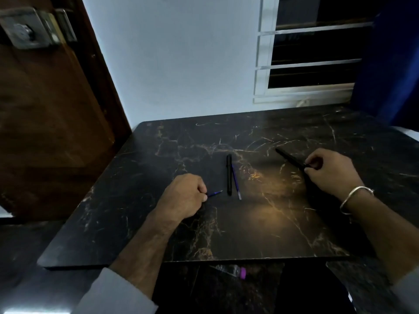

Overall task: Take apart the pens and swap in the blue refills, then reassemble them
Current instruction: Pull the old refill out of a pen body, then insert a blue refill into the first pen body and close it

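Observation:
On the dark marble table (226,227) a black pen (229,174) lies upright in the middle, pointing away from me. A loose blue refill (236,183) rests right beside it on its right. My left hand (184,196) rests on the table left of the pen, fingers closed on another blue refill (215,193) whose tip points right toward the pen. My right hand (328,169) sits at the right, pinching the near end of a second black pen (290,158) that slants up and to the left.
A white wall and a barred window (310,57) stand behind the table. A brown wooden door (49,109) is at the left. A blue curtain (390,53) hangs at the right. Below the front edge lies a clear bottle with a purple cap (233,271).

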